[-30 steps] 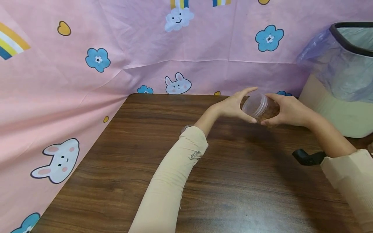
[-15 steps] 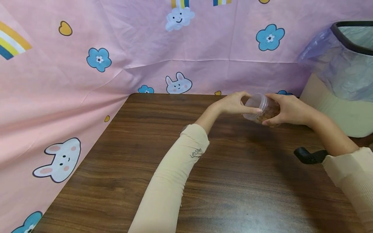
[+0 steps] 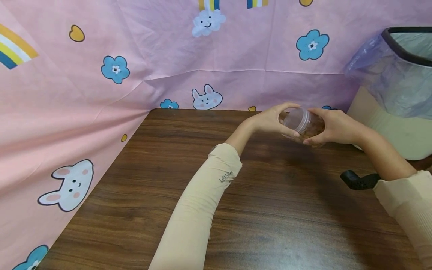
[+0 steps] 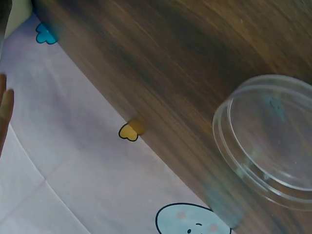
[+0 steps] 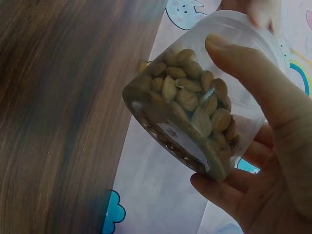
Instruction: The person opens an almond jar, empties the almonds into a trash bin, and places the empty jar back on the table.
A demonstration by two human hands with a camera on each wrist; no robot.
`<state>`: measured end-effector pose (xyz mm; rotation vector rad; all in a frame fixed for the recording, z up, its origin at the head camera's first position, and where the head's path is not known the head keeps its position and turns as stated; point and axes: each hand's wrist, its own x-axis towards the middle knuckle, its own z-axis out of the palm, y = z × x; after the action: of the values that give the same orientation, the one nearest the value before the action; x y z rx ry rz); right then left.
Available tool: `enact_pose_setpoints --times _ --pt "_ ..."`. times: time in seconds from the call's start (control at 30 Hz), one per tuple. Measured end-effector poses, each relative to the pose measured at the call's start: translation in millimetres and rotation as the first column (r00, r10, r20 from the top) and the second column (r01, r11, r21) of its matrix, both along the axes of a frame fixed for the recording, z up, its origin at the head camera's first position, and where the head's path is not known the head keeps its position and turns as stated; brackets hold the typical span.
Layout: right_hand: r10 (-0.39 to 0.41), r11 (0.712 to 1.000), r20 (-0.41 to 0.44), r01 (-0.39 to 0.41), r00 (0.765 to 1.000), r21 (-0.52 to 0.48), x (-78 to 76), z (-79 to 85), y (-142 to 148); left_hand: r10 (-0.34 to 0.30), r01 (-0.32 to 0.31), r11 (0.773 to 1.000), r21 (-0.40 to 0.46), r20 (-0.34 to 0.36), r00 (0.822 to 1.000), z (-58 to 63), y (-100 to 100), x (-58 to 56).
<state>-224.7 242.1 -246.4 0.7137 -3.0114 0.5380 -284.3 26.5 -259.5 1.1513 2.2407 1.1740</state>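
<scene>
A clear plastic jar (image 3: 313,126) is held tilted above the far right part of the table, its base toward the right. Almonds (image 5: 195,100) lie in it, best seen in the right wrist view. My right hand (image 3: 339,126) grips the jar body, thumb on one side and fingers on the other. At the other end, my left hand (image 3: 268,120) holds the translucent lid (image 3: 294,120) between thumb and fingers. In the left wrist view a clear round dish (image 4: 273,139) rests on the table; in the head view the left forearm mostly hides it.
The brown wooden table (image 3: 270,210) meets a pink patterned cloth (image 3: 162,48) at its back and left. A bin (image 3: 378,116) lined with a plastic bag (image 3: 398,80) stands at the far right. A black device (image 3: 359,180) sits by the right forearm.
My left thumb moved up across the lid, then back down somewhat, as the left fingers shifted round it. The right hand and the jar stay nearly in place.
</scene>
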Motion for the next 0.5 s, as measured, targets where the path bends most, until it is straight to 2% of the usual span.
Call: enact_pose_setpoints --times 0.07,0.17,0.23,0.3,0.4,0.5 --pt "0.0 1.0 0.01 0.0 1.0 0.006 0.2 0.2 -0.7 0.069 -0.069 0.994 -0.084 -0.004 0.998 1.9 0.5 1.8" --pt "0.001 1.0 0.029 -0.002 1.0 0.019 0.0 0.7 -2.3 0.144 -0.143 0.974 -0.178 -0.007 0.99 3.8 1.4 3.4" --pt "0.005 1.0 0.033 -0.005 0.999 0.024 -0.5 0.8 -3.2 0.181 -0.18 0.959 -0.217 -0.017 0.983 3.8 2.1 4.0" --pt "0.005 1.0 0.033 -0.006 0.999 0.024 -0.8 0.9 -3.5 0.184 -0.186 0.958 -0.22 -0.031 0.982 2.8 1.7 4.1" --pt "-0.004 1.0 0.027 0.004 1.0 0.023 -0.9 1.5 -2.9 0.108 -0.117 0.983 -0.145 -0.066 0.992 -0.8 -0.2 2.5" --pt "-0.017 0.999 0.023 0.016 1.0 0.029 -0.4 2.8 -2.6 -0.02 0.02 1.0 -0.005 -0.076 0.997 -4.9 -2.8 0.2"
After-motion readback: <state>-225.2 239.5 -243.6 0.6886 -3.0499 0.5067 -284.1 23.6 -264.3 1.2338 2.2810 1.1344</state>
